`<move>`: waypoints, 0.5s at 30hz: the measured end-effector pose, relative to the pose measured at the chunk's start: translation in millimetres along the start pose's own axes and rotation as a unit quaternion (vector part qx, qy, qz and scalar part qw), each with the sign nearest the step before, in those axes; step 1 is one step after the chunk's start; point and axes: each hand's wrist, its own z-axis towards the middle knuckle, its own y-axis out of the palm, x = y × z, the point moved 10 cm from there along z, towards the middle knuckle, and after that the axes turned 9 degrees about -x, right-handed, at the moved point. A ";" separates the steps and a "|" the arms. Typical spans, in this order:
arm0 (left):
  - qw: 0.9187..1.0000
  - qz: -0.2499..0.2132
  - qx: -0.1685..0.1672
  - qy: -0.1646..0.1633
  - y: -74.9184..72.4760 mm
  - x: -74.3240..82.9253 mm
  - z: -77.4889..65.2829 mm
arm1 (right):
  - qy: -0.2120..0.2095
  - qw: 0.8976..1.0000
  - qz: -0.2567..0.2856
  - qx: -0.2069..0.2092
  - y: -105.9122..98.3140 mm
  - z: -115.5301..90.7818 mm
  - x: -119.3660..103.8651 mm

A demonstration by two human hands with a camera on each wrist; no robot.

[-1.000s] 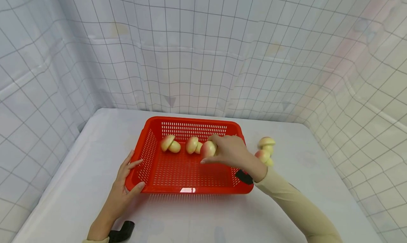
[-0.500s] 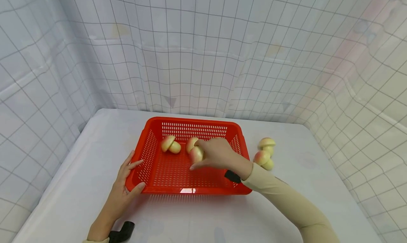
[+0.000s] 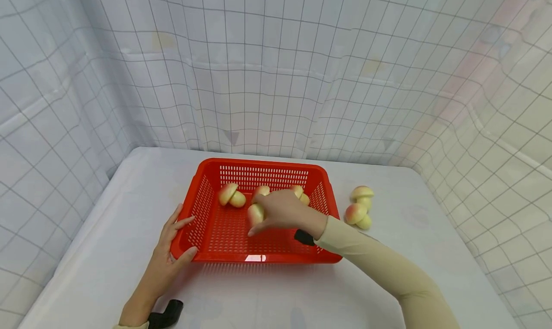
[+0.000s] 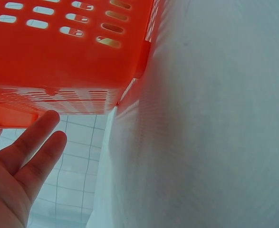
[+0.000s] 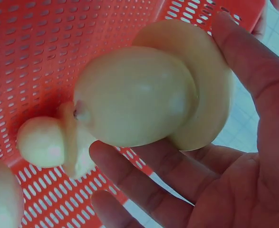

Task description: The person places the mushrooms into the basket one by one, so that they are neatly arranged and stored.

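Note:
My right hand (image 3: 286, 208) grips a toy mushroom (image 3: 256, 215) over the middle of the red basket (image 3: 254, 257). In the right wrist view its pale rounded stem (image 5: 134, 97) points away from the palm, the cap between thumb and fingers. Inside the basket, a mushroom (image 3: 232, 195) lies at the left, another (image 3: 262, 190) is partly hidden behind my right hand, and a third (image 3: 300, 195) lies at the right. My left hand (image 3: 166, 250) rests on the basket's left rim, its fingers straight and spread; the left wrist view shows two fingers (image 4: 44, 156) beneath the rim.
Two more mushrooms, a rear one (image 3: 362, 196) and a nearer one (image 3: 358, 216), lie on the white table (image 3: 409, 223) right of the basket. Grid-patterned white curtains (image 3: 276, 80) enclose the back and sides.
My right hand has moved left with the mushroom it holds, from the basket's right part to its middle. The mushroom at the right has come into view. My left hand has stayed put.

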 end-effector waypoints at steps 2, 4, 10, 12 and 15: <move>1.000 0.003 0.002 -0.001 -0.1 -0.1 -0.2 | -0.010 1.000 -0.001 -0.009 3.3 4.0 -3.4; 1.000 0.006 0.003 0.001 -0.2 -0.3 -0.4 | -0.020 1.000 0.002 -0.017 6.5 8.0 -7.1; 1.000 0.007 0.003 0.005 0.0 -0.4 0.1 | -0.032 0.999 -0.001 -0.038 15.7 21.3 -17.0; 1.000 0.007 0.003 0.005 0.1 0.1 0.3 | -0.035 0.998 -0.002 -0.044 18.8 25.5 -19.6; 1.000 0.005 0.003 0.008 0.4 1.3 0.7 | -0.037 0.998 -0.001 -0.047 22.5 31.4 -21.9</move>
